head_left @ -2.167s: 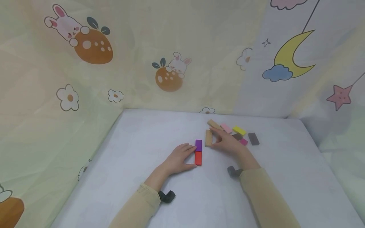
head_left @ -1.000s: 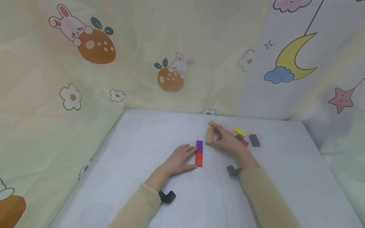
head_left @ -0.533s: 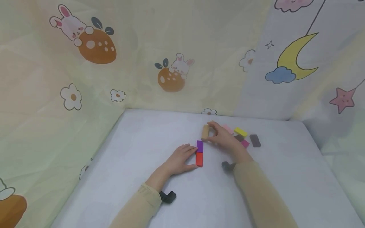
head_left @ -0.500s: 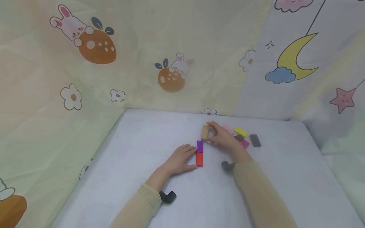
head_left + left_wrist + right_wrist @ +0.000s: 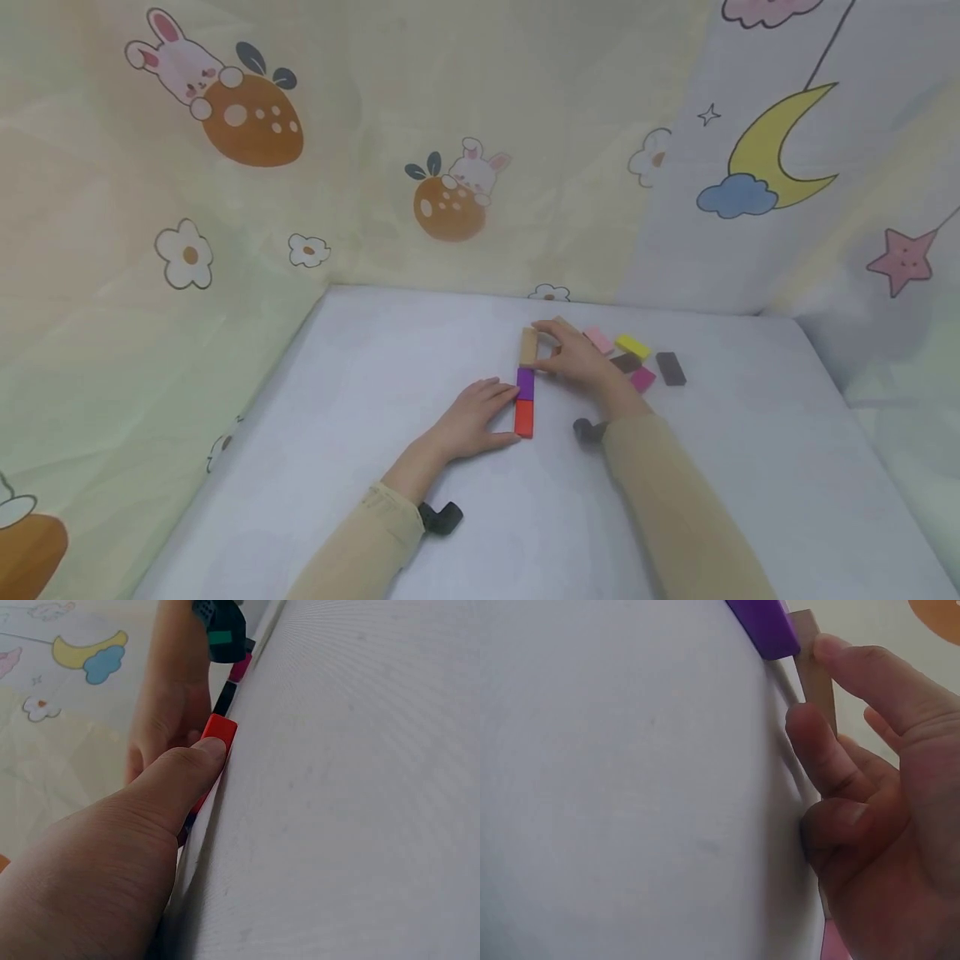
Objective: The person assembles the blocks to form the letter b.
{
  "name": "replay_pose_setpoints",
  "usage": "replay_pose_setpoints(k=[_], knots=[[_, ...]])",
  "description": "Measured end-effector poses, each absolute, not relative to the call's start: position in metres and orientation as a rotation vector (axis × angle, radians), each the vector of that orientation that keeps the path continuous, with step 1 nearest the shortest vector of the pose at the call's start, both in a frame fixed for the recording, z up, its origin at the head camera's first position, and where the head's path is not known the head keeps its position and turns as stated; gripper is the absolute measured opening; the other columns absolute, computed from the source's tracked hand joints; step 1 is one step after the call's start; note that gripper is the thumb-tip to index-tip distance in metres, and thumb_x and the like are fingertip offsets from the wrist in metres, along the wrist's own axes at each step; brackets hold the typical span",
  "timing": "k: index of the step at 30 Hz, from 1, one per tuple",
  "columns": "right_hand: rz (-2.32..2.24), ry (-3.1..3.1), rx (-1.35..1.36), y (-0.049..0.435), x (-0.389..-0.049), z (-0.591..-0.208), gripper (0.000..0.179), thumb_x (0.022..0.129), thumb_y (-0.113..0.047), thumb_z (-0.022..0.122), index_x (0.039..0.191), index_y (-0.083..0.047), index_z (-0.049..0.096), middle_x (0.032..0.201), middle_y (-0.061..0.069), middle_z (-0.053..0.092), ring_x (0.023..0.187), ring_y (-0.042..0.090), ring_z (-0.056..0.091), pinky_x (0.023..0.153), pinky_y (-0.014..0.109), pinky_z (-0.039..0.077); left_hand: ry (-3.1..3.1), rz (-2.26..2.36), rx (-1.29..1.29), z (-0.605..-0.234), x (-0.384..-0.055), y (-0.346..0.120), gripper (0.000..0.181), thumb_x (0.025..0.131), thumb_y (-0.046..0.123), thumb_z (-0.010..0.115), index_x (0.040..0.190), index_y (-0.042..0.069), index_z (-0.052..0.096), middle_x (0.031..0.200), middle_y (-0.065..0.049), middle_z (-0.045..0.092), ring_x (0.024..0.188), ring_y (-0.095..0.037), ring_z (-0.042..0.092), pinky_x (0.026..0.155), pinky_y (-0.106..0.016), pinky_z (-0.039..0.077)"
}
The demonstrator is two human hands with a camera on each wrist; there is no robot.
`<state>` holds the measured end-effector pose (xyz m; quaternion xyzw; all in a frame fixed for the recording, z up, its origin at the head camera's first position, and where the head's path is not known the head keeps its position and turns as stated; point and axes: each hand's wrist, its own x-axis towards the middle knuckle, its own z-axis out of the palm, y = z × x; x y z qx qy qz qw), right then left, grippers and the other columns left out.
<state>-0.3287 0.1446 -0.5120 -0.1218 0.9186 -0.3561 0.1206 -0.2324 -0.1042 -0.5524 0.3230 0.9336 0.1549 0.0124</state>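
Observation:
My right hand (image 5: 581, 360) pinches a plain wooden block (image 5: 528, 347) lengthwise, thumb at its near end and forefinger at the far end. That block lines up with a purple block (image 5: 526, 384), their ends together in the head view. A red block (image 5: 524, 418) continues the row toward me. My left hand (image 5: 467, 421) lies along the row's left side with fingers extended, fingertips at the purple block and thumb at the red one. In the left wrist view the thumb rests against the red block (image 5: 220, 729). The right wrist view shows the wooden block (image 5: 817, 682) beside the purple corner.
Right of the right hand lie a pink block (image 5: 598, 340), a yellow block (image 5: 632, 347), a magenta block (image 5: 642, 380) and two dark brown blocks, one (image 5: 671, 368) apart. Another wooden block (image 5: 566, 324) is partly hidden behind the hand. Printed cloth walls surround the white table (image 5: 375, 358).
The right hand has carried the wooden block leftward, from beside the row to the purple block's far end. The left hand and the red and purple blocks have stayed in place.

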Motion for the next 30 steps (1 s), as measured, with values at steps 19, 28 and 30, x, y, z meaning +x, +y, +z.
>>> replay_pose_setpoints(k=[19, 28, 30], knots=[[-0.969, 2.669, -0.257, 0.145, -0.336, -0.52, 0.064, 0.087, -0.047, 0.072, 0.144, -0.044, 0.044, 0.165, 0.008, 0.021, 0.151, 0.035, 0.022, 0.114, 0.066, 0.03, 2.9, 0.491, 0.988, -0.552, -0.233, -0.103, 0.079, 0.087, 0.061, 0.063, 0.154, 0.028, 0.035, 0.155, 0.005, 0.042, 0.149, -0.022, 0.03, 0.123, -0.044, 0.027], [-0.943, 2.733, -0.253, 0.14, -0.334, -0.523, 0.065, 0.088, -0.05, 0.069, 0.146, -0.04, 0.042, 0.125, 0.002, 0.062, 0.102, 0.021, 0.062, 0.092, 0.045, 0.047, 2.9, 0.495, 0.99, -0.551, -0.232, -0.103, 0.08, 0.087, 0.061, 0.063, 0.154, 0.028, 0.035, 0.155, 0.005, 0.042, 0.149, -0.023, 0.03, 0.123, -0.045, 0.027], [-0.942, 2.728, -0.255, 0.14, -0.334, -0.521, 0.065, 0.088, -0.049, 0.069, 0.147, -0.037, 0.042, 0.134, 0.004, 0.059, 0.113, 0.024, 0.059, 0.099, 0.05, 0.047, 2.9, 0.497, 0.993, -0.551, -0.232, -0.103, 0.079, 0.087, 0.061, 0.063, 0.154, 0.027, 0.036, 0.155, 0.005, 0.043, 0.148, -0.023, 0.031, 0.123, -0.045, 0.027]])
